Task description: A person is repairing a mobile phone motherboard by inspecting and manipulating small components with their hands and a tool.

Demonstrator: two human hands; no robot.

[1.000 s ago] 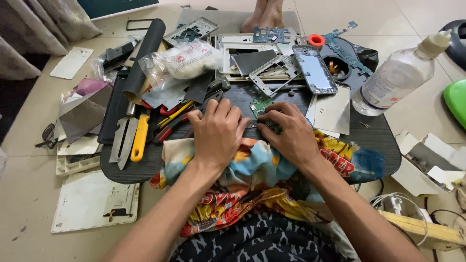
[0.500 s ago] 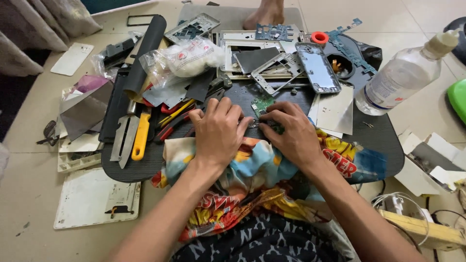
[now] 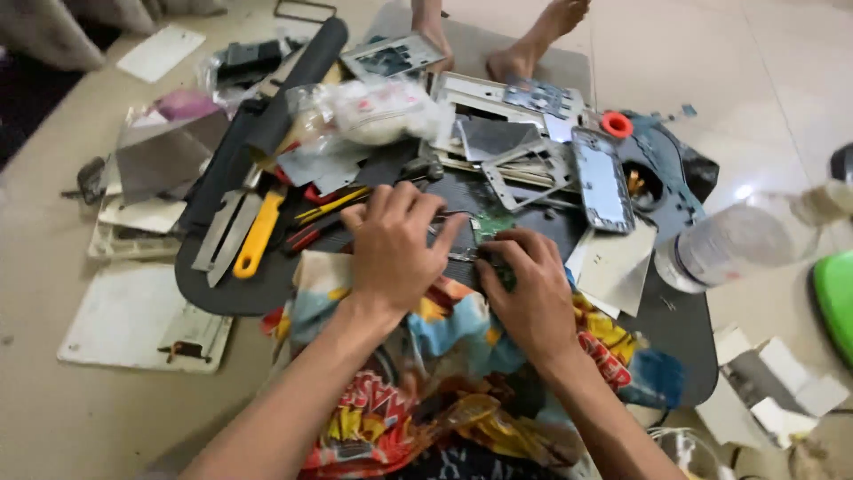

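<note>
While both hands work close together near the middle of the dark work mat (image 3: 231, 293), the left hand (image 3: 395, 253) lies palm down with its fingers (image 3: 418, 209) curled over a small green circuit board (image 3: 491, 225), and the right hand (image 3: 533, 293) presses its bent fingers (image 3: 511, 253) against the same board from the other side. Whether either hand truly pinches the board cannot be told, since the knuckles hide the fingertips. A colourful printed cloth (image 3: 444, 356) lies under both wrists at the mat's near edge. Toward the left edge sit a yellow-handled utility knife (image 3: 258, 236) and flat metal blades (image 3: 222, 233). Beyond the hands lie phone frames (image 3: 524, 169) and a phone back panel (image 3: 602, 182). A clear plastic bottle (image 3: 737, 249) lies at the right edge. Another person's bare feet (image 3: 533, 44) rest on the floor past the far edge.
</note>
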